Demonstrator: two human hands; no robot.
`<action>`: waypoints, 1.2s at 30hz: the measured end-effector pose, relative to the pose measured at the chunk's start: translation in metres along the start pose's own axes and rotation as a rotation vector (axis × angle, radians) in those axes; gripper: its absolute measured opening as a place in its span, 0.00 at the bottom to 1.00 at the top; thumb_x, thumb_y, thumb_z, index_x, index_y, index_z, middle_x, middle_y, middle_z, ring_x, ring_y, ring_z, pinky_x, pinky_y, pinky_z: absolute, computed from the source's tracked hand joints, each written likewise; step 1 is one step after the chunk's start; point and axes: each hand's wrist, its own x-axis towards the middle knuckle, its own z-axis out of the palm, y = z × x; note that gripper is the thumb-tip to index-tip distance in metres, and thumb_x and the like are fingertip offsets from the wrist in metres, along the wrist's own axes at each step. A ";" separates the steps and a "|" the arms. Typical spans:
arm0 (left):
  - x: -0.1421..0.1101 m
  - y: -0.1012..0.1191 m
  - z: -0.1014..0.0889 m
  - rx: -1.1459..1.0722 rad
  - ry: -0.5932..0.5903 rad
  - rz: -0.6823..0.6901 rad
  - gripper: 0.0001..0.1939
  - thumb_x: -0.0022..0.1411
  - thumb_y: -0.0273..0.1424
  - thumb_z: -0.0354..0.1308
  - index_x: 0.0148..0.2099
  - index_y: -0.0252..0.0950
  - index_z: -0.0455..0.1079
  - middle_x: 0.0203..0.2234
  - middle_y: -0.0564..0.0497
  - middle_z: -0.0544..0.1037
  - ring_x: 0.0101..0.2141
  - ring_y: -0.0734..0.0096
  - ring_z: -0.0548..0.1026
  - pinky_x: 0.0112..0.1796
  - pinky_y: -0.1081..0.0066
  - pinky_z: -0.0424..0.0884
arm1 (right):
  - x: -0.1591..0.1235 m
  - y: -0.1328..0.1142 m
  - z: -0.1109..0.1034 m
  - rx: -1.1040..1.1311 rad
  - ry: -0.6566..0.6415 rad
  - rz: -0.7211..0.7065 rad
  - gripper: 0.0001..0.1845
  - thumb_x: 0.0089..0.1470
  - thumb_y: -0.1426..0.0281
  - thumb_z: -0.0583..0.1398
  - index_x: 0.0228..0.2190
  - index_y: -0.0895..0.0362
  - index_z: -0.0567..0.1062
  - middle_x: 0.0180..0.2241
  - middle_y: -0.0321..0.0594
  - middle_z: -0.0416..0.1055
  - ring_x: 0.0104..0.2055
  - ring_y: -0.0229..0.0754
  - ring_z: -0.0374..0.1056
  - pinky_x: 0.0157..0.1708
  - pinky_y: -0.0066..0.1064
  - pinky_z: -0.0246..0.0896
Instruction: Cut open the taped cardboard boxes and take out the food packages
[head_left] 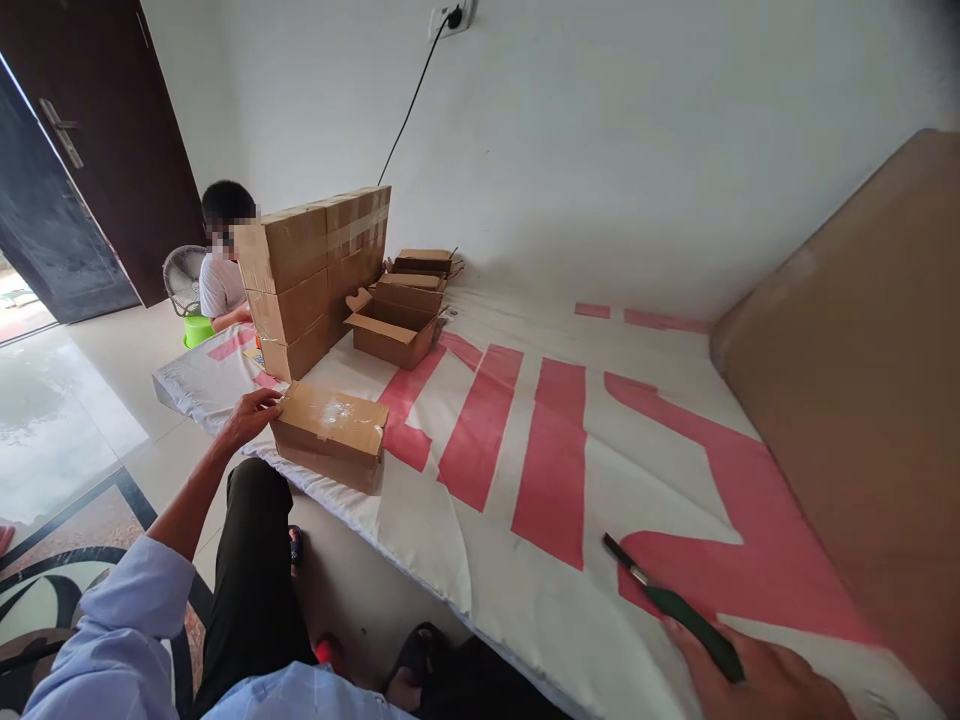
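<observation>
A closed cardboard box [334, 425], with shiny clear tape on its top, sits at the front edge of the cloth-covered surface [420, 540]. My left hand [253, 412] grips its left end, fingers bent over the top edge. At the lower right, my right hand [750, 670] holds a knife with a dark green handle [694, 622]. Its dark narrow end points up and left, just above the cloth. Part of this hand is cut off by the frame, and how the fingers close round the handle is partly hidden.
Stacked taped boxes [307, 275] stand at the back left, beside several open boxes [397, 325]. Behind the stack sits a person [221, 285], near a fan [184, 280] and a green tub [197, 330]. A large brown panel [847, 380] rises at the right.
</observation>
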 end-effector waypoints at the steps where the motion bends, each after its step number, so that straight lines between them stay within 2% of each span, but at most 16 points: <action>1: -0.006 0.003 0.006 -0.050 -0.046 0.006 0.24 0.53 0.43 0.68 0.49 0.35 0.82 0.36 0.48 0.82 0.32 0.67 0.76 0.38 0.66 0.75 | -0.001 -0.003 -0.002 -0.006 0.006 -0.001 0.23 0.52 0.42 0.55 0.29 0.46 0.76 0.32 0.54 0.75 0.36 0.66 0.69 0.34 0.55 0.62; 4: -0.020 0.012 0.026 -0.222 -0.181 0.013 0.29 0.53 0.47 0.72 0.53 0.35 0.81 0.38 0.47 0.81 0.32 0.70 0.75 0.35 0.67 0.75 | -0.005 -0.011 -0.006 -0.033 -0.012 0.004 0.28 0.55 0.43 0.53 0.33 0.51 0.80 0.36 0.58 0.75 0.42 0.69 0.69 0.39 0.58 0.64; 8: -0.024 0.025 0.048 -0.326 -0.276 -0.007 0.32 0.52 0.48 0.75 0.54 0.36 0.80 0.37 0.50 0.79 0.30 0.73 0.73 0.35 0.68 0.75 | -0.007 -0.014 -0.006 -0.066 -0.018 0.017 0.33 0.58 0.43 0.51 0.38 0.55 0.81 0.41 0.61 0.75 0.46 0.70 0.69 0.45 0.58 0.64; 13: -0.020 0.037 0.072 -0.386 -0.355 0.008 0.28 0.54 0.46 0.73 0.53 0.36 0.80 0.33 0.53 0.77 0.30 0.75 0.73 0.35 0.71 0.73 | -0.007 -0.007 -0.002 -0.072 -0.018 0.002 0.31 0.57 0.44 0.52 0.39 0.55 0.81 0.40 0.58 0.75 0.47 0.67 0.68 0.47 0.55 0.64; 18: -0.022 0.047 0.095 -0.425 -0.426 0.038 0.24 0.54 0.44 0.73 0.50 0.38 0.79 0.34 0.53 0.77 0.30 0.75 0.73 0.34 0.72 0.73 | -0.008 -0.008 -0.003 -0.094 -0.030 0.000 0.33 0.59 0.44 0.51 0.42 0.57 0.80 0.43 0.58 0.76 0.49 0.66 0.68 0.48 0.53 0.64; 23: -0.025 0.055 0.109 -0.447 -0.447 0.049 0.21 0.54 0.39 0.72 0.48 0.38 0.79 0.35 0.53 0.75 0.33 0.74 0.74 0.35 0.72 0.73 | -0.007 -0.014 -0.006 -0.088 -0.050 0.000 0.34 0.59 0.44 0.51 0.43 0.59 0.80 0.43 0.59 0.76 0.48 0.65 0.68 0.48 0.53 0.65; 29: -0.027 0.063 0.117 -0.462 -0.473 0.045 0.19 0.52 0.34 0.69 0.47 0.37 0.79 0.35 0.53 0.75 0.34 0.73 0.74 0.35 0.72 0.73 | -0.002 -0.020 -0.013 -0.041 -0.070 0.060 0.33 0.56 0.43 0.50 0.38 0.56 0.79 0.43 0.59 0.76 0.48 0.65 0.69 0.50 0.55 0.66; 31: -0.028 0.065 0.119 -0.468 -0.473 0.041 0.20 0.51 0.33 0.68 0.47 0.37 0.79 0.34 0.54 0.74 0.34 0.72 0.73 0.35 0.71 0.73 | 0.004 -0.031 -0.017 0.023 -0.085 0.168 0.33 0.53 0.41 0.52 0.37 0.56 0.78 0.41 0.59 0.77 0.47 0.66 0.71 0.48 0.56 0.66; 33: -0.028 0.066 0.121 -0.467 -0.464 0.028 0.20 0.50 0.33 0.68 0.47 0.38 0.78 0.33 0.54 0.74 0.33 0.73 0.72 0.35 0.71 0.72 | 0.013 -0.051 -0.022 0.162 -0.106 0.316 0.33 0.50 0.40 0.55 0.39 0.55 0.78 0.38 0.55 0.78 0.44 0.64 0.73 0.45 0.54 0.68; 35: -0.029 0.068 0.122 -0.461 -0.453 0.011 0.20 0.50 0.33 0.67 0.48 0.38 0.78 0.32 0.55 0.73 0.32 0.73 0.72 0.35 0.71 0.71 | 0.021 -0.082 -0.024 0.410 -0.151 0.401 0.34 0.48 0.38 0.59 0.40 0.55 0.77 0.38 0.51 0.80 0.42 0.60 0.75 0.42 0.50 0.70; 36: -0.029 0.070 0.122 -0.457 -0.450 0.004 0.21 0.50 0.33 0.67 0.48 0.38 0.78 0.32 0.55 0.73 0.32 0.73 0.71 0.35 0.71 0.71 | 0.024 -0.101 -0.024 0.563 -0.188 0.400 0.34 0.49 0.38 0.60 0.40 0.54 0.78 0.40 0.51 0.81 0.42 0.58 0.76 0.41 0.47 0.71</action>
